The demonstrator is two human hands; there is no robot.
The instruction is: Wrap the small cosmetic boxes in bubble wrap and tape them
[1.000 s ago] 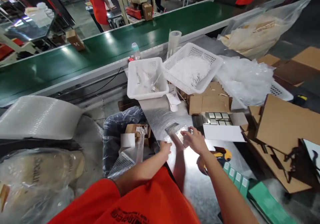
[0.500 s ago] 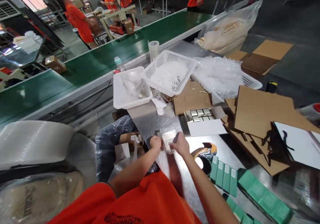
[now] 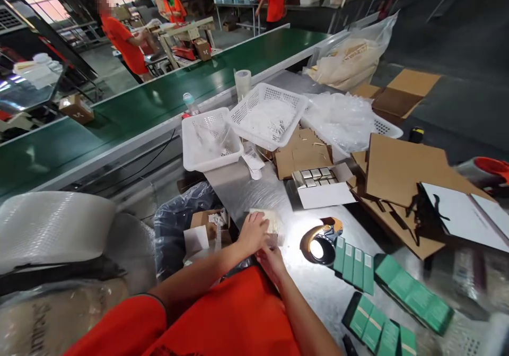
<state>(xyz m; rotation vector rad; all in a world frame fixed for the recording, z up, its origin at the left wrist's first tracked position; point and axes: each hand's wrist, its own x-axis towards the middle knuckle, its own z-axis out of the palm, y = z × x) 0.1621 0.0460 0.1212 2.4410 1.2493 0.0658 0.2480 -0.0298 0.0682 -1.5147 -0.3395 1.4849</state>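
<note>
On the metal table in front of my body lies a small pale packet (image 3: pixel 271 222) in clear wrap. My left hand (image 3: pixel 253 232) rests over its left side with the fingers bent round it. Just below, my right hand (image 3: pixel 271 260) is at the near edge of the same packet, its fingers closed and partly hidden by the left hand. The two hands touch or nearly touch. A white box (image 3: pixel 328 196) of small metallic-topped pieces stands open beyond them, and a tape dispenser (image 3: pixel 323 244) lies to the right.
White baskets (image 3: pixel 191 152) stand at the back beside a green conveyor (image 3: pixel 222 75). Green boxes (image 3: pixel 353 263) and flat cardboard (image 3: pixel 401 167) are on the right. A lined bin (image 3: pixel 169 220) and a bubble-wrap roll (image 3: pixel 55 228) are at left. People in orange stand beyond the conveyor.
My hands, earlier apart on either side of the packet, have come together. The left has moved over it and the right has shifted down toward me. The view has shifted slightly.
</note>
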